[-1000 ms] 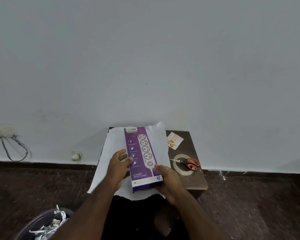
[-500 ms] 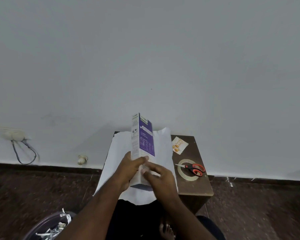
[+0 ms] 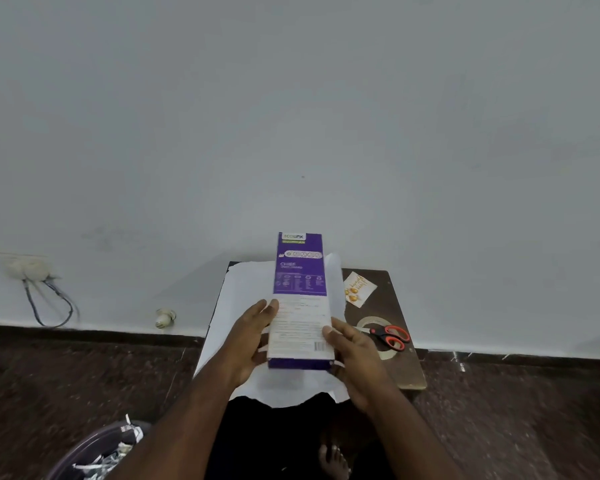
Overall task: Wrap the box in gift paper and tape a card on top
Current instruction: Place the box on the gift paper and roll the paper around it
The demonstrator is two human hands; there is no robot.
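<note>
A long purple and white box (image 3: 300, 299) is held tilted above a white sheet of paper (image 3: 238, 303) spread on a small brown table (image 3: 400, 362). Its printed back face looks up at me. My left hand (image 3: 252, 341) grips the box's left side near the bottom end. My right hand (image 3: 355, 355) grips its right side, thumb on the top face. A small card (image 3: 359, 288) with orange marks lies on the table to the right of the paper.
A roll of tape (image 3: 371, 323) and red-handled scissors (image 3: 390, 336) lie on the table's right part. A bin of paper scraps (image 3: 97, 455) stands on the dark floor at lower left. A wall socket with cables (image 3: 32, 271) is at the left. My bare foot (image 3: 333, 460) shows below.
The box was turned over along its length: front face up a second ago, on edge half a second ago, back face up now. Both hands shifted their hold on its lower end.
</note>
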